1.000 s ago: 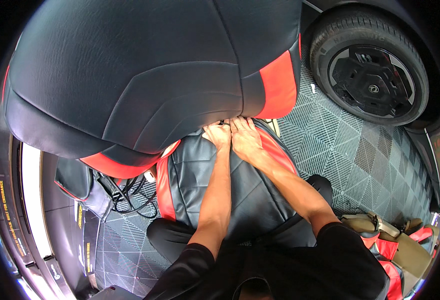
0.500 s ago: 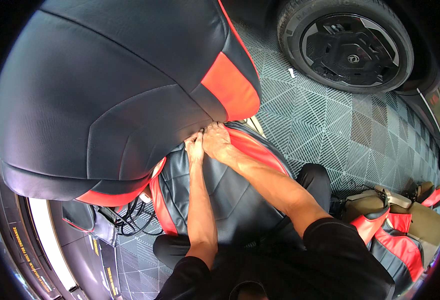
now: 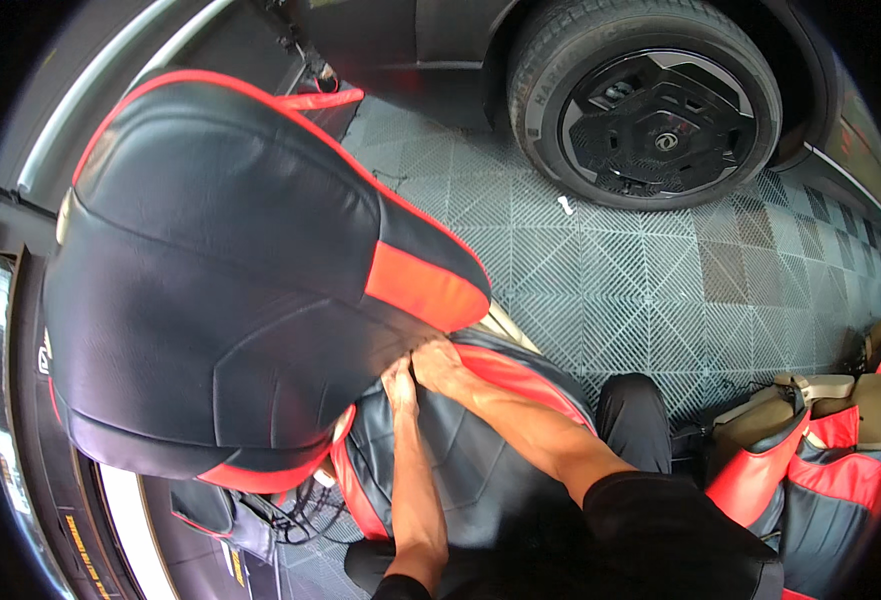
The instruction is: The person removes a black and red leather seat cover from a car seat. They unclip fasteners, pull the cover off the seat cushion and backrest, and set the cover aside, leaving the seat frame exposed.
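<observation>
A car seat stands before me, its backrest (image 3: pixel 260 250) dressed in a black cover with red trim. Toward me extends the seat cushion (image 3: pixel 460 450), covered in matching black and red. Both hands meet at the crease between the two parts. My left hand (image 3: pixel 400 388) is closed at the seat cover there, its fingertips partly tucked out of sight. Right beside it, my right hand (image 3: pixel 437 364) is bent into the same crease, fingers curled in on the cover. What lies deep in the gap is hidden.
A car wheel (image 3: pixel 660 125) stands at the far right on patterned floor tiles (image 3: pixel 620 280). More red-and-black covered seat parts (image 3: pixel 820 460) lie at my right. Dark cables (image 3: pixel 310 510) hang by the seat's left side, near a black bag-like piece (image 3: pixel 205 508).
The view has tilted up, so the backrest's top and more of the car now show. Both hands stay at the crease, with only slight shifts of the fingers.
</observation>
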Action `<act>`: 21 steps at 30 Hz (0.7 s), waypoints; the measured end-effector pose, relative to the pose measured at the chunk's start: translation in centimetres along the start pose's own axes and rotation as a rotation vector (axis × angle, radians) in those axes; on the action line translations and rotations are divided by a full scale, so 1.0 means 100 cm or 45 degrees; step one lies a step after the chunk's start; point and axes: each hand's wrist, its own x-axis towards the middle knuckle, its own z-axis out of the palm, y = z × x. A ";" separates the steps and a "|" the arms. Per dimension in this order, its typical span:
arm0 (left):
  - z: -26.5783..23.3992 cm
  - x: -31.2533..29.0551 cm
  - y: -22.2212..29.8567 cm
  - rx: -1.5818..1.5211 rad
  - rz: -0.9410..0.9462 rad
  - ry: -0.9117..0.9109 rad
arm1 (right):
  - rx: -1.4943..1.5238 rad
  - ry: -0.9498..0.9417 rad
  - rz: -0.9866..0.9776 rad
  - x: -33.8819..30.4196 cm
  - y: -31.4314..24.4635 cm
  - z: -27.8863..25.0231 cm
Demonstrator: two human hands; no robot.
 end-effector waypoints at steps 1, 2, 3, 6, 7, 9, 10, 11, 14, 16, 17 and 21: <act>-0.009 0.003 -0.003 -0.009 -0.040 0.001 | 0.081 0.025 0.031 -0.002 -0.005 -0.004; -0.016 0.004 -0.006 -0.022 -0.033 0.026 | 0.117 0.011 0.003 -0.006 -0.011 -0.009; -0.011 0.003 -0.003 -0.048 -0.027 0.032 | 0.137 -0.002 -0.009 -0.010 -0.008 -0.011; -0.003 0.001 0.001 -0.075 -0.064 0.057 | 0.060 0.213 -0.030 -0.029 -0.005 -0.001; -0.007 0.003 -0.003 -0.080 -0.065 0.054 | -0.008 0.229 -0.060 -0.037 -0.008 0.000; -0.007 0.004 -0.007 0.029 -0.081 0.061 | -0.157 0.259 -0.109 -0.052 -0.007 0.002; -0.004 0.002 -0.007 0.077 -0.092 0.057 | -0.213 0.212 -0.102 -0.051 -0.004 0.002; 0.000 0.001 -0.007 0.069 -0.085 0.069 | -0.212 0.202 -0.118 -0.053 -0.002 0.003; -0.006 0.006 -0.010 0.042 -0.060 0.093 | -0.221 0.147 -0.160 -0.048 -0.008 -0.003; -0.004 -0.003 -0.015 -0.008 -0.099 0.049 | -0.272 0.010 -0.141 -0.046 -0.009 -0.004; -0.003 -0.007 -0.017 -0.002 -0.091 0.035 | -0.214 -0.006 -0.101 -0.043 -0.012 -0.001; -0.021 0.007 -0.027 0.136 -0.041 -0.032 | 0.010 -0.003 0.001 -0.017 -0.022 0.002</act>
